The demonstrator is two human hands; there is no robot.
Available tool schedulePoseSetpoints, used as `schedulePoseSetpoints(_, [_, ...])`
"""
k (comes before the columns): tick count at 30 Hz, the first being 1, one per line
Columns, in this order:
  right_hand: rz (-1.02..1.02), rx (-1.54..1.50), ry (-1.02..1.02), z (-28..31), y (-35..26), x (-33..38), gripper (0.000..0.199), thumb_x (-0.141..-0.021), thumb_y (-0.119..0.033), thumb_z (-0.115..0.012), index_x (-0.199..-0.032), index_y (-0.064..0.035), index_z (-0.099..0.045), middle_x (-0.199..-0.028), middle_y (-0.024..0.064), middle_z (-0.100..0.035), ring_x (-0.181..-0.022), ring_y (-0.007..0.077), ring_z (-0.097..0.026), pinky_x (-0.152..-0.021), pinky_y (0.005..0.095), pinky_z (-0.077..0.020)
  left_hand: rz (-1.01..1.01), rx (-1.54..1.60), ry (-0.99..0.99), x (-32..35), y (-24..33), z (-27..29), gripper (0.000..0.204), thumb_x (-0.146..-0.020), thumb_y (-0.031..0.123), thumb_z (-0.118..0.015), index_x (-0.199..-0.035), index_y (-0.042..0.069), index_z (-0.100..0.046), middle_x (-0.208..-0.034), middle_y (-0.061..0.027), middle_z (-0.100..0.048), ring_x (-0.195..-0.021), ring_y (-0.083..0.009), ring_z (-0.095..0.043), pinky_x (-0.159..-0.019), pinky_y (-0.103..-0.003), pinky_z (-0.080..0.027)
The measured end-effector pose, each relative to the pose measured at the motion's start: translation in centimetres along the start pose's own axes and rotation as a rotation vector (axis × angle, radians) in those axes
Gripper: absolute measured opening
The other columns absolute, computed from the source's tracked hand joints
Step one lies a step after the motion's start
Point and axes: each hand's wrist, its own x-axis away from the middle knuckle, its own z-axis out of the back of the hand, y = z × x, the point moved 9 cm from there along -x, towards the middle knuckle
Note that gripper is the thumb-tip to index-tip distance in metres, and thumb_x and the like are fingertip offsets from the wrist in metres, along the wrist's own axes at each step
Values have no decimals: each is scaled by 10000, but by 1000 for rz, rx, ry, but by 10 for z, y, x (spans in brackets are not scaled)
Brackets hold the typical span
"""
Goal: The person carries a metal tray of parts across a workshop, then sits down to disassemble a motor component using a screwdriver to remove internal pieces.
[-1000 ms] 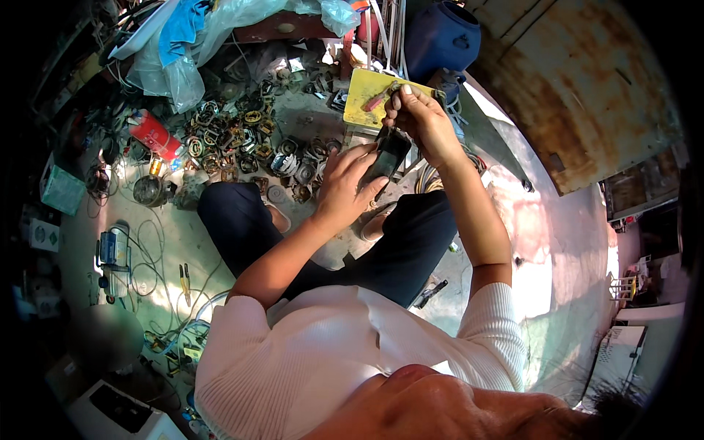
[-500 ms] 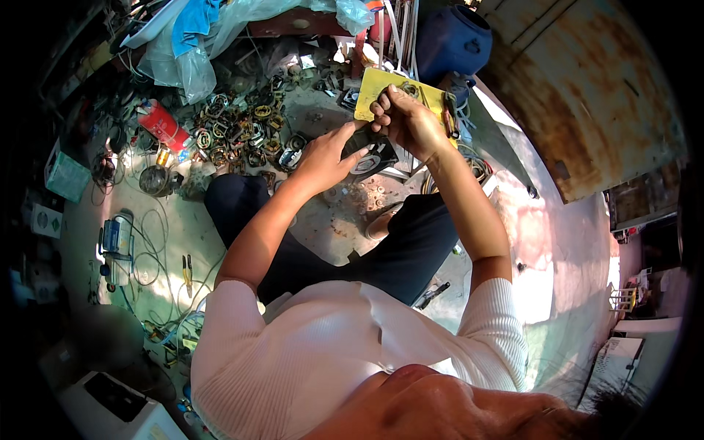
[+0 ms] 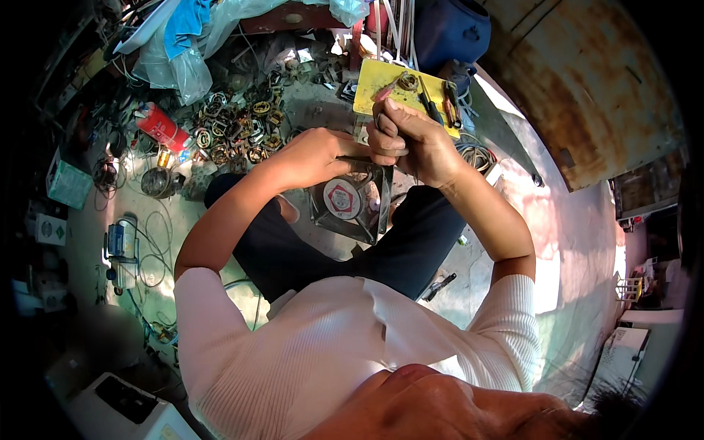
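A square black cooling fan (image 3: 342,199) with a round, labelled hub is tilted between my knees. My left hand (image 3: 323,155) closes over its upper edge, fingers bent behind the frame. Just right of it, my right hand (image 3: 411,143) is a closed fist with the thumb on top, near the fan's upper right corner. A thin dark strand shows below this fist and a small reddish piece above it; what the fingers pinch is hidden. Behind it lies a yellow board (image 3: 372,73) with a wire coil (image 3: 408,81), a screwdriver (image 3: 430,103) and a plier-like tool (image 3: 452,104).
A heap of metal coil parts (image 3: 238,128) covers the floor at far left, beside a red cylinder (image 3: 161,127). A blue barrel (image 3: 452,37) stands at the back, next to a rusty metal sheet (image 3: 587,81). Cables (image 3: 477,157) lie right of the board.
The fan has come off the floor toward me, tilted so that its labelled hub shows. My left hand has closed on its edge; my right hand has moved down toward it.
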Motion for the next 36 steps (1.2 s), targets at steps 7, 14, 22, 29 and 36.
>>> schedulePoseSetpoints(7, [128, 45, 55, -6, -12, -7, 332, -1034, -337, -375, -807, -98, -422, -688, -15, -386, -605, 101, -312, -615, 249, -340, -132, 233, 362, -15, -15, 10, 492, -703, -45, -695, -1166, 100, -615, -1188, -91, -568, -1121, -263, -555, -944, -362, -456])
schedulePoseSetpoints(14, [223, 103, 264, 28, -18, -13, 308, -1024, -339, -406, -825, -106, -444, -690, -11, -417, -619, 106, -350, -619, 243, -339, 193, 505, 642, 11, -42, 15, 296, -904, 215, -652, -1104, -1, -622, -1032, -88, -639, -898, -152, -653, -748, -287, -524])
schedulePoseSetpoints(22, [206, -9, 234, 32, -4, -25, 293, -1021, -321, -414, -814, -115, -441, -694, -23, -407, -625, 88, -336, -620, 238, -339, 116, 213, 427, -1, -29, -26, 595, -781, 396, -734, -1205, 17, -561, -1272, -177, -535, -1238, -337, -470, -1053, -412, -354])
schedulePoseSetpoints(29, [142, 165, 97, 6, -3, -4, 341, -1032, -336, -372, -799, -92, -422, -670, -8, -389, -602, 98, -313, -607, 243, -326, 25, -128, 329, 10, 11, -21, 646, -727, 447, -746, -1162, 12, -546, -1166, -173, -561, -1207, -339, -458, -1138, -502, -202])
schedulePoseSetpoints(36, [150, 838, -305, -46, 22, 56, 384, -981, -176, -497, -641, -37, -388, -581, 67, -381, -533, 219, -412, -545, 370, -356, -197, -185, -68, 26, 54, -23, 352, -728, 299, -740, -928, 39, -615, -991, -98, -548, -1099, -279, -500, -1137, -491, -233])
